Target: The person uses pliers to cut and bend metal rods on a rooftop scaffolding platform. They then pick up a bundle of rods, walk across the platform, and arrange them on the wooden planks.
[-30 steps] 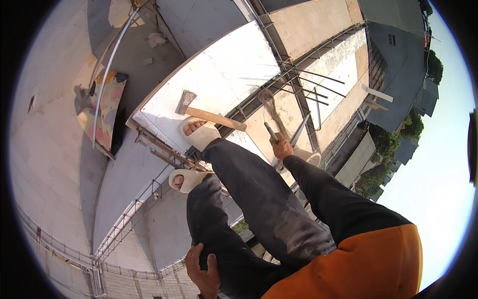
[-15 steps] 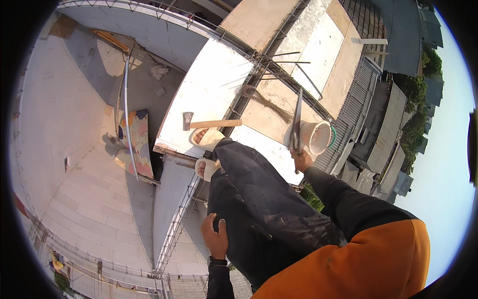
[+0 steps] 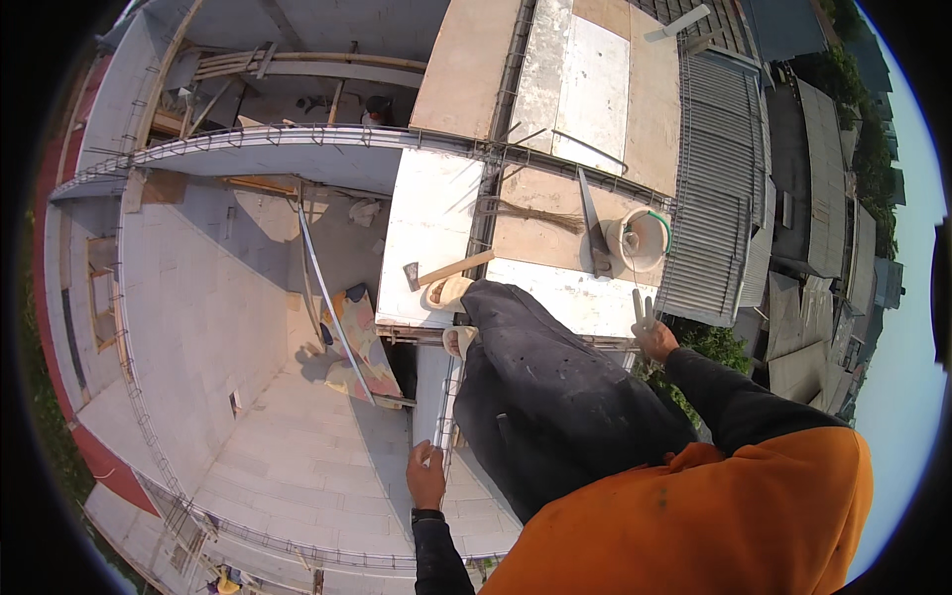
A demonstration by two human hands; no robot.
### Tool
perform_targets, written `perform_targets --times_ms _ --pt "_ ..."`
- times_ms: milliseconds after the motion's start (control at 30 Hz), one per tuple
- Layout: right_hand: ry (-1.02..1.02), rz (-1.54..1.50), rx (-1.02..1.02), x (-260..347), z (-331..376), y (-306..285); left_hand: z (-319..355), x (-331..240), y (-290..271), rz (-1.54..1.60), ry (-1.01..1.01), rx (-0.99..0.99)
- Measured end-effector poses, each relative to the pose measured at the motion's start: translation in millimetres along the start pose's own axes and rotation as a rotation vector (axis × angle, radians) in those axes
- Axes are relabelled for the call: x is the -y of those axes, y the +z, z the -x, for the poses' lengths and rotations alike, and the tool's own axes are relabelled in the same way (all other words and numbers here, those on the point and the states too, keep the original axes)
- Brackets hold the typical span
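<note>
My right hand (image 3: 656, 341) is closed round a grey two-pronged metal tool that looks like pincers (image 3: 643, 308), its prongs pointing away from me; the rest is hidden in my fist. Just beyond it, a hand saw (image 3: 592, 223) lies on the panels beside a whitish bucket (image 3: 645, 241) with a green rim section. Over the drop on the left, my left hand (image 3: 426, 478) hangs with curled fingers and nothing visible in them. An axe-like hammer with a wooden handle (image 3: 456, 266) rests by my sandalled foot (image 3: 448, 292). A bundle of tie wire (image 3: 535, 212) lies further off.
White and tan panels (image 3: 431, 198) carry my feet, with a rebar cage (image 3: 483, 213) between them. A deep block-walled room (image 3: 218, 327) opens on the left, holding a long pale pole (image 3: 327, 278) and a patterned sheet (image 3: 365, 347). Corrugated roofing (image 3: 709, 198) lies right.
My right hand has left the saw handle area and drawn nearer me, the two-pronged tool now showing. My left hand has come off my thigh. The view has shifted.
</note>
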State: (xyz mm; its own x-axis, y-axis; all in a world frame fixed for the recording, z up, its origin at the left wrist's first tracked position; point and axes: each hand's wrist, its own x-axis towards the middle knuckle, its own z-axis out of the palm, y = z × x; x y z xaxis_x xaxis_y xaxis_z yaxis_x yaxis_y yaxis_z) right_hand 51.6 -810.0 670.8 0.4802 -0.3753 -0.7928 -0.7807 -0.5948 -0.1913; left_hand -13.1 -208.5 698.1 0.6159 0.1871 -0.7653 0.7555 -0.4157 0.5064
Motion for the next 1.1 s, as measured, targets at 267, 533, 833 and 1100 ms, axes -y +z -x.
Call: perform_targets --times_ms 267,533,833,1100 --pt "-0.103 0.051 -0.004 -38 15 -33 51 24 -34 0.095 -0.119 -0.003" --pt "0.085 0.033 -0.091 2 -14 -143 23 28 -37 0.348 -0.397 -0.141" --pt "-0.038 -0.148 0.007 68 -202 -273 -111 -251 22 0.211 -0.225 -0.207" --pt "-0.006 -0.571 0.046 109 -310 -374 -169 -562 50 -0.041 0.007 -0.062"
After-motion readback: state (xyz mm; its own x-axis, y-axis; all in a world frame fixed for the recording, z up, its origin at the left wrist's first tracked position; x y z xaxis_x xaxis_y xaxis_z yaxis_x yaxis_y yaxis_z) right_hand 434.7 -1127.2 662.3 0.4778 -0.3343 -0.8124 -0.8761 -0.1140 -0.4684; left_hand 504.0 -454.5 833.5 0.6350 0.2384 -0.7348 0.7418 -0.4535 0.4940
